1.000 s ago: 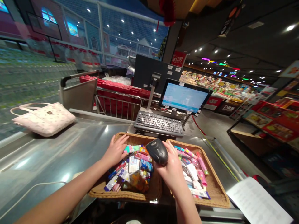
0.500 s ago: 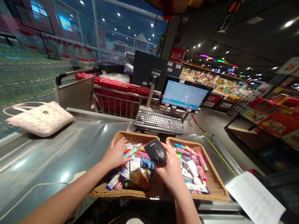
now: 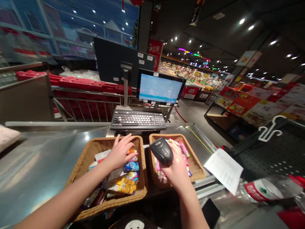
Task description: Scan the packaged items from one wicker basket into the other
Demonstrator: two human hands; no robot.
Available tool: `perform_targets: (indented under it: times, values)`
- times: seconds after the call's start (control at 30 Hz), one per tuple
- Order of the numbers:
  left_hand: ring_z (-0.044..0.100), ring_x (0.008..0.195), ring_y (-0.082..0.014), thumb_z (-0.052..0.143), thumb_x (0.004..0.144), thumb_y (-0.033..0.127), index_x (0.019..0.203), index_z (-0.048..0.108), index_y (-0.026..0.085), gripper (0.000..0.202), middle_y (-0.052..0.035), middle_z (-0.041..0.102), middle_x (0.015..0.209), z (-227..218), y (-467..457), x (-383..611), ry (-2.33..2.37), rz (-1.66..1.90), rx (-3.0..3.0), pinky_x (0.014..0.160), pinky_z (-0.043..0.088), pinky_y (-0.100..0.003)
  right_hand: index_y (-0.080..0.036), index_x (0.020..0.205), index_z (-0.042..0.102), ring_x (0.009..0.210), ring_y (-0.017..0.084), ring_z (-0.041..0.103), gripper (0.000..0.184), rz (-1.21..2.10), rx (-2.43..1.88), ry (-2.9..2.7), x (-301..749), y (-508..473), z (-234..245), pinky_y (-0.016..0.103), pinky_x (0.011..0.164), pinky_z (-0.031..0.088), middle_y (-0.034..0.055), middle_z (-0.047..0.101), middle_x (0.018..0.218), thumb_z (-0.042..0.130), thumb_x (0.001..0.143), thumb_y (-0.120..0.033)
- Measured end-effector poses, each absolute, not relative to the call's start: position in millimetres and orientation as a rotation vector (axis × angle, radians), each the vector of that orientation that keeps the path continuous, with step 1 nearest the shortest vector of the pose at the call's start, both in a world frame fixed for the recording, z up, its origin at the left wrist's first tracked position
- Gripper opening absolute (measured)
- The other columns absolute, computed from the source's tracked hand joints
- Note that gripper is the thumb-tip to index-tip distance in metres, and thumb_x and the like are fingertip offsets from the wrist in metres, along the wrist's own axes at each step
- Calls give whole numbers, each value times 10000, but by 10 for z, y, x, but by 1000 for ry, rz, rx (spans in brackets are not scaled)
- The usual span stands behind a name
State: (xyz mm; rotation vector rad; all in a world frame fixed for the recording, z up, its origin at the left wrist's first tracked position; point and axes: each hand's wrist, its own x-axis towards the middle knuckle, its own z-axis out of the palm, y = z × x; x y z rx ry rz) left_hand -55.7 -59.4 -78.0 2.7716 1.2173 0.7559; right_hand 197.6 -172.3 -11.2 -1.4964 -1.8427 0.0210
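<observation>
My right hand (image 3: 177, 167) is wrapped round a black handheld barcode scanner (image 3: 162, 151), held over the right wicker basket (image 3: 199, 170). Pink and other small packaged items (image 3: 184, 149) lie in that basket, partly hidden by hand and scanner. Fingers spread, my left hand (image 3: 121, 152) hovers over the left wicker basket (image 3: 81, 159) with nothing visible in it. Beneath it are small packets, among them a blue packet (image 3: 132, 166) and a clear bag of yellow-orange pieces (image 3: 125, 185). Whether the left fingertips touch any packet I cannot tell.
Behind the baskets stand a black keyboard (image 3: 138, 120) and a lit monitor (image 3: 160, 87) on the metal counter (image 3: 45, 156). A printed paper sheet (image 3: 224, 170) and a large plastic bottle (image 3: 267, 190) lie at the right. A shopping cart (image 3: 81, 106) stands beyond the counter.
The view has swung right, so the pink bag is mostly out of frame and the bottle shows. My left hand has lifted toward the left basket's far side; the scanner is now over the right basket.
</observation>
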Motion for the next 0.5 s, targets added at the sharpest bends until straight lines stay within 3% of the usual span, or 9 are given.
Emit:
perform_targets:
  times: [0.13, 0.23, 0.5]
  values:
    - [366, 1405, -339, 578, 881, 487, 1009, 644, 212, 310, -141, 489, 1459, -655, -509, -68, 1069, 798, 2810, 1142, 115, -682, -177, 1264, 561, 1364, 341, 436, 545, -47, -1547, -1773, 2293, -1789, -47, 557, 1129, 363, 133, 596, 1312, 606, 722, -172]
    - [337, 1420, -342, 585, 875, 491, 1050, 636, 198, 345, -167, 439, 1492, -570, -482, 336, 982, 834, 2845, 1150, 110, -669, -175, 1301, 527, 1378, 365, 413, 573, -100, -1622, -1703, 2557, -1830, 9, 616, 1129, 320, 141, 577, 1344, 617, 737, -212]
    - [298, 1432, -379, 632, 790, 601, 1178, 638, 207, 553, -184, 390, 1522, -571, -592, 1470, 872, 700, 2834, 1150, 87, -686, -196, 1280, 548, 1375, 380, 409, 514, -243, -1712, -1620, 3187, -1882, 107, 653, 1106, 317, 131, 590, 1320, 606, 771, -245]
